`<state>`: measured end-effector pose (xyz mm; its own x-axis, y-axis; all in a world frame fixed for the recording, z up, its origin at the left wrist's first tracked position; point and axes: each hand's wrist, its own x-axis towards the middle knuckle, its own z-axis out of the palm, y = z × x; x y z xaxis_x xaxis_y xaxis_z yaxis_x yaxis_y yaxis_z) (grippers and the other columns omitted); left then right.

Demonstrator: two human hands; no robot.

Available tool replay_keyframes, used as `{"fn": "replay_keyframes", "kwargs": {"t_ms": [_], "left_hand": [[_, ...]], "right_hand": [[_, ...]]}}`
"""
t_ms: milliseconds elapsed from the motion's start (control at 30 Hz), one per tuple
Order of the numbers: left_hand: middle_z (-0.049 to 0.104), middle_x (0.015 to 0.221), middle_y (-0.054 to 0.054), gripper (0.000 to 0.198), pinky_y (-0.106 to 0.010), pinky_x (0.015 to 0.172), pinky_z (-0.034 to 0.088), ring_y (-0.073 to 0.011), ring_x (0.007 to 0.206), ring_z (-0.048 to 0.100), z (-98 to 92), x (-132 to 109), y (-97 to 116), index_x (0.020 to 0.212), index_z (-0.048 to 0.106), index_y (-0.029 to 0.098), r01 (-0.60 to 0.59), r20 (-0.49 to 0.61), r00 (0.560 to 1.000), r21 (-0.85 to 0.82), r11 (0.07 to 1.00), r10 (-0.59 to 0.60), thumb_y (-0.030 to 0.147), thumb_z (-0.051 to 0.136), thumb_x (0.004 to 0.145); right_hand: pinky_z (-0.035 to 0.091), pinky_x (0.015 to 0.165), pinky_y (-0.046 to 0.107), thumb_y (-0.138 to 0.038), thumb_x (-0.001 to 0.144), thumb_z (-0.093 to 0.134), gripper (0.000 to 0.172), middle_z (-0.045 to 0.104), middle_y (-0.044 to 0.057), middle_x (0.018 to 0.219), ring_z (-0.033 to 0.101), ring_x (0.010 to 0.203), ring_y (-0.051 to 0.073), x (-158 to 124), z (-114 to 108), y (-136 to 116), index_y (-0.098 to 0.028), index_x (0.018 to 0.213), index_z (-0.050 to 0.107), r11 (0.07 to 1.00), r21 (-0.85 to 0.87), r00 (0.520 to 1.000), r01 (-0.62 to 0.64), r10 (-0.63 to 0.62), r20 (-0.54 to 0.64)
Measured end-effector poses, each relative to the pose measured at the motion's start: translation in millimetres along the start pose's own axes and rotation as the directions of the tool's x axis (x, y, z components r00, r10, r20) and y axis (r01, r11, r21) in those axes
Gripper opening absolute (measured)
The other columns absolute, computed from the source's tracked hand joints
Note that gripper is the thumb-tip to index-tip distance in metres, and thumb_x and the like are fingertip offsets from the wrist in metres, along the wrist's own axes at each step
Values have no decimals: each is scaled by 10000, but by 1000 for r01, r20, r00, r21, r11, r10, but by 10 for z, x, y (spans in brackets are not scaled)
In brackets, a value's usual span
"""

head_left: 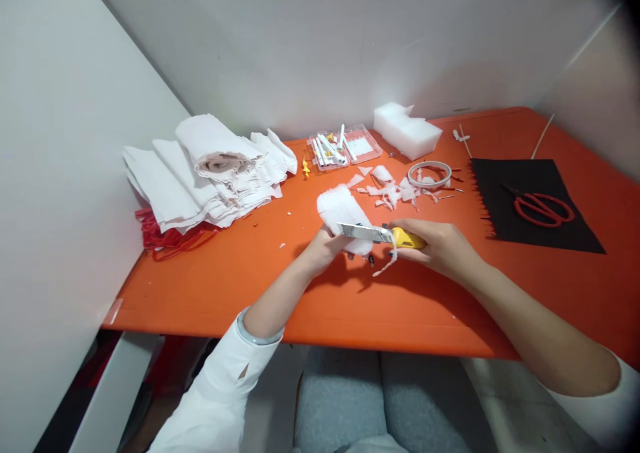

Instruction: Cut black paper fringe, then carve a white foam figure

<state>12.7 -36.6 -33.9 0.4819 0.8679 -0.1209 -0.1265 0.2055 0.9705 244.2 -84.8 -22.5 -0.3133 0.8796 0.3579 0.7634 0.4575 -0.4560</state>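
My left hand (325,249) grips a white foam piece (340,206) with rounded corners, holding it just above the table. Closed around a yellow utility knife (407,238), my right hand (440,243) points the extended blade leftward across the lower part of the foam. A thin curled foam strip (393,259) hangs by the knife where blade and handle meet. Most of my left fingers are hidden behind the foam. Behind the foam piece, white foam scraps (393,189) lie scattered on the table.
On the orange table (200,293), stacked white cloth (215,166) sits left, above red plastic (155,236). A marker case (360,145) and large foam block (405,131) stand at the back. Right are a white ring (415,173), black sheet (520,173) and red-handled scissors (545,210).
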Motion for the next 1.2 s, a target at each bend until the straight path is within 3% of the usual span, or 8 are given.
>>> {"fn": "replay_keyframes", "kwargs": {"t_ms": [233, 500, 633, 800, 933, 1033, 1133, 1200], "left_hand": [[676, 698, -83, 425, -267, 539, 428, -164, 591, 601, 16, -34, 71, 777, 687, 120, -25, 46, 999, 65, 998, 23, 524, 744, 658], [706, 1030, -126, 566, -281, 735, 513, -209, 871, 666, 71, -38, 70, 1054, 646, 120, 69, -82, 994, 2, 998, -69, 428, 803, 606], [721, 940, -142, 507, -257, 568, 490, -180, 712, 670, 33, 21, 40, 1011, 656, 102, 102, -111, 990, 81, 992, -93, 476, 738, 679], [725, 862, -140, 499, -239, 485, 448, -169, 643, 654, 34, 27, 57, 980, 666, 94, 122, -106, 989, 152, 981, -106, 484, 734, 676], [725, 834, -132, 475, -221, 482, 432, -152, 619, 641, 53, 2, 75, 942, 666, 94, 126, -89, 990, 162, 979, -113, 489, 727, 686], [720, 784, -122, 441, -215, 488, 427, -132, 582, 620, 51, 0, 78, 893, 667, 99, 134, -100, 988, 163, 978, -119, 487, 725, 691], [717, 779, -115, 450, -222, 489, 430, -125, 560, 603, 46, 6, 81, 897, 670, 101, 129, -119, 987, 154, 980, -111, 487, 736, 675], [717, 782, -112, 465, -227, 491, 432, -127, 563, 604, 49, 4, 86, 913, 674, 100, 122, -125, 987, 146, 982, -104, 488, 741, 667]], "right_hand": [[409, 592, 231, -441, 843, 611, 320, 713, 42, 901, 634, 690, 160, -11, 6, 5, -217, 1069, 648, 999, 36, 1000, 10, -11, 23], [368, 543, 230, -450, 853, 570, 351, 633, 14, 716, 493, 558, 130, 23, -52, 23, -189, 1083, 619, 975, 129, 980, -183, 191, -50], [340, 528, 247, -502, 853, 528, 368, 642, 33, 715, 514, 573, 161, 72, -80, 108, -199, 1034, 633, 922, 50, 921, -384, 387, -49], [285, 540, 298, -553, 847, 498, 491, 682, 134, 909, 564, 666, 242, 81, -258, 376, -216, 1193, 593, 742, -317, 805, -591, 569, -170], [351, 589, 320, -428, 866, 485, 462, 659, 141, 1109, 602, 813, 273, 89, -373, 536, -217, 1275, 524, 728, -224, 761, -648, 618, -196], [395, 631, 323, -403, 868, 484, 453, 662, 114, 1114, 612, 891, 271, 92, -382, 524, -216, 1280, 513, 779, -134, 789, -613, 597, -144], [353, 568, 328, -423, 862, 506, 451, 641, 118, 1144, 611, 836, 279, 55, -415, 476, -262, 1281, 546, 759, -298, 815, -579, 541, -205], [328, 534, 336, -457, 854, 515, 456, 650, 131, 1072, 605, 757, 285, 16, -470, 493, -289, 1273, 573, 701, -371, 793, -609, 527, -306]]}}
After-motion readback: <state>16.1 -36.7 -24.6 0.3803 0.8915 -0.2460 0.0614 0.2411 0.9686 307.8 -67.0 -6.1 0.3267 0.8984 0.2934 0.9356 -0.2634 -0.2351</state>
